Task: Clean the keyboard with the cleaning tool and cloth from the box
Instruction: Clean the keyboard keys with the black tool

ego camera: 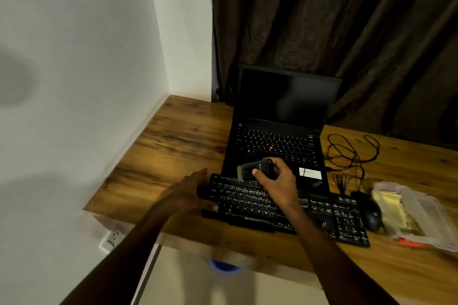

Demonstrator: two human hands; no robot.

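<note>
A black keyboard (329, 213) lies on the wooden desk (173, 146), in front of an open laptop. My right hand (278, 182) grips a black cleaning tool (257, 167) whose pale bristles point left, just above the keyboard's top-left rows. My left hand (193, 192) rests flat against the keyboard's left end, thumb at its front corner. A clear plastic box (421, 215) with a yellow cloth (394, 205) inside sits at the far right.
The black laptop (280, 129) stands open directly behind the keyboard, screen dark. A black mouse (370, 213) sits between keyboard and box, with tangled cables (352, 153) behind it. A white wall borders the desk's left side and dark curtains hang behind.
</note>
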